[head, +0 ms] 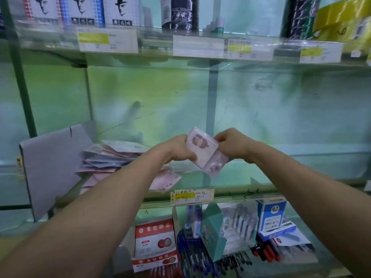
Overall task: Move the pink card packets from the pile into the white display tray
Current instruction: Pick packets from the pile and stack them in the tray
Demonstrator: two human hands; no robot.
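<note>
This is a stationery shop. The middle glass shelf [251, 194] carries a yellow-marked price label [192, 195] on its front edge. Below it lie ballpoint pens [192, 257], red ink-pad boxes [154, 237] and a blue 0.7 box [272, 215]; above it hang more price labels [107, 40].

Most fingers of left hand [178, 150] and right hand [230, 145] lay hidden behind the packets [202, 152]. How many packets were held could not be told. Left forearm [100, 189] covered the near side of the pile [112, 157]. Tray [52, 167] showed only an outer wall, its inside hidden. Print on labels [192, 195] was too blurred to read. Boxes [118, 11] were cut off by the upper edge, pens [192, 261] by the lower.
</note>
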